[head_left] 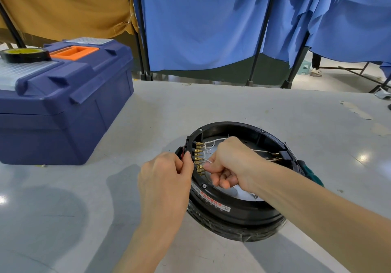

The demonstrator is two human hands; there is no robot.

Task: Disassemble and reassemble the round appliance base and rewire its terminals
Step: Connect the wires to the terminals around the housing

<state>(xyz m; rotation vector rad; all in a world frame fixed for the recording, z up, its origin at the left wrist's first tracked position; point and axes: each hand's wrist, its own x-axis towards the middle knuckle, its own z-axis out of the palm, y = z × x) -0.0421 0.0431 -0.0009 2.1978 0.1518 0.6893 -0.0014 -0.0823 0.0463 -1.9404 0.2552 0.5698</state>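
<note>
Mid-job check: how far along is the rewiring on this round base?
Done: the base is open, its inside exposed. In hand: the left hand grips the rim beside the brass terminals, while the right hand pinches a white wire at that row. Left: I cannot tell whether every terminal is wired; closing the base remains, and no cover is in view.

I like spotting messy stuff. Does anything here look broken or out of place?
Nothing looks broken. The round black appliance base is open, with thin white wires loose inside beside its row of brass terminals, which fits rewiring. The grey table has pale scuffed patches near its far right edge.
</note>
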